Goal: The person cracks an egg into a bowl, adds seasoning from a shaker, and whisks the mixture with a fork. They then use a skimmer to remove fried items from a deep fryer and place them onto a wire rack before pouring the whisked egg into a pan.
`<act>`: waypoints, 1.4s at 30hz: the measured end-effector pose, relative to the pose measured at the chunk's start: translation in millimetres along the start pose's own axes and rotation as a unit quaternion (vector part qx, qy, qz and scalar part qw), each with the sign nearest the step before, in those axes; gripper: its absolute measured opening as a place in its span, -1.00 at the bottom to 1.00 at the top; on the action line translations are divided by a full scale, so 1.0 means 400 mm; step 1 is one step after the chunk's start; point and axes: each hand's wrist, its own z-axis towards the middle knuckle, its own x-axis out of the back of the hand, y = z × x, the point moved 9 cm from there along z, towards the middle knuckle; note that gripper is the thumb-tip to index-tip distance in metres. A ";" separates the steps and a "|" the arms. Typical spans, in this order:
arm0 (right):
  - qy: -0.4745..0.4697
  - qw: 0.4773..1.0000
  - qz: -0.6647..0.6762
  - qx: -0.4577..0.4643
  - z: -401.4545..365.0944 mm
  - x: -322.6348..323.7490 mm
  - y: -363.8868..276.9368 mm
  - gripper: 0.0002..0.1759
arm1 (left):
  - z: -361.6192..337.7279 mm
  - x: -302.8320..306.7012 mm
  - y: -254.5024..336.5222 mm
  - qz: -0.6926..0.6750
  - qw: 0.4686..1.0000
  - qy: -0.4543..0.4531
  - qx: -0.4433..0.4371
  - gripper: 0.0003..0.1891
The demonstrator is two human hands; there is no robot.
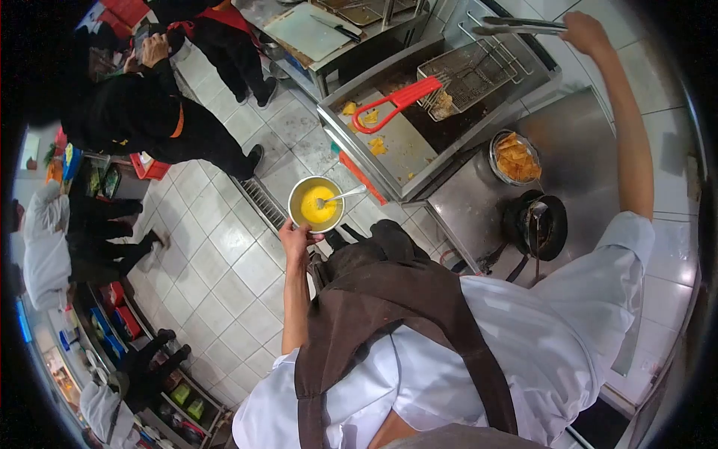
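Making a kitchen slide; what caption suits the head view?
Left hand holds a bowl of yellow liquid; right hand holds metal tongs.

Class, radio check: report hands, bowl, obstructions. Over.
Left hand holding bowl. Right hand holding tongs. Bowl contains yellow liquid, utensil. Red-handled basket between hands, possible obstacle.

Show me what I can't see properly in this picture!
All in the head view:
- Part of the left hand: hidden by the bowl.
- The bowl's inside bottom: covered by the yellow liquid.
- What's inside the black pan: too dark to tell.
- The far end of the tray: cut off by the top edge.
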 end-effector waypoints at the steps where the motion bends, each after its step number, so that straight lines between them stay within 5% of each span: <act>1: 0.020 1.000 0.020 0.012 0.001 0.046 -0.074 -0.65 | 0.014 0.008 0.006 -0.002 1.000 0.002 0.004 -0.76; 6: 0.056 0.985 0.085 0.139 0.089 0.118 -0.378 -0.78 | 0.062 0.043 0.035 -0.054 0.998 0.039 -0.003 -0.77; 14: 0.053 0.938 -0.015 0.342 0.300 -0.115 -0.766 -0.90 | 0.070 0.066 0.060 -0.094 0.987 0.131 -0.014 -0.70; 22: 0.000 0.901 -0.011 0.435 0.350 -0.292 -1.023 -0.87 | 0.056 0.072 0.027 -0.107 0.977 0.186 -0.009 -0.69; 30: -0.011 0.866 0.016 0.499 0.352 -0.386 -1.168 -0.88 | 0.048 0.042 0.021 -0.142 0.964 0.223 -0.010 -0.70; 42: 0.026 0.896 0.073 0.438 0.363 -0.350 -1.014 -0.86 | 0.083 0.019 0.048 -0.104 0.976 0.189 0.000 -0.69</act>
